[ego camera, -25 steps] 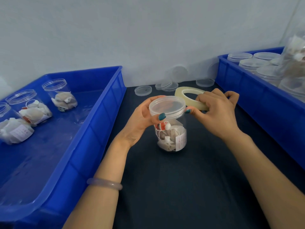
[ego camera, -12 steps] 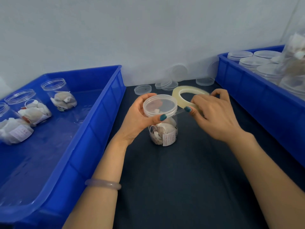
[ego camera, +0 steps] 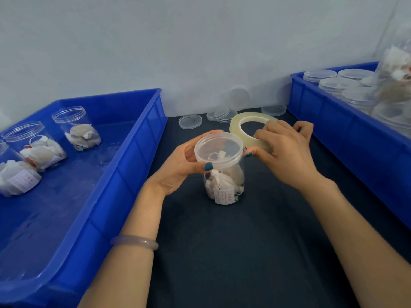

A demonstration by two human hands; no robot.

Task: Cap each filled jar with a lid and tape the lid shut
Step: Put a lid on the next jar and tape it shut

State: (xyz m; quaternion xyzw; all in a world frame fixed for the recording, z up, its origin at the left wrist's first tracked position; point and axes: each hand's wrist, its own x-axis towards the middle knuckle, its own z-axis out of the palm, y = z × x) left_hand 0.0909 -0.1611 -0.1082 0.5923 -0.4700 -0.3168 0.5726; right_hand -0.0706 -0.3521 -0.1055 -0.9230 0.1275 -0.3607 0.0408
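Note:
A clear jar (ego camera: 224,183) filled with white tea bags stands on the dark mat in the middle, capped with a translucent lid (ego camera: 219,150). My left hand (ego camera: 182,165) grips the lid's rim, thumb on the near side. My right hand (ego camera: 287,152) holds a pale roll of tape (ego camera: 242,127) just right of the lid, its thumb tip touching the lid's edge. Whether a strip runs from roll to lid is hard to see.
The blue bin (ego camera: 124,174) on the left holds three open filled jars (ego camera: 77,130). The blue bin (ego camera: 347,130) on the right holds several capped jars. Loose lids (ego camera: 190,121) lie at the back by the wall.
The jar has turned in my left hand, its label now facing me. My right hand with the tape roll came back close against the lid's right edge.

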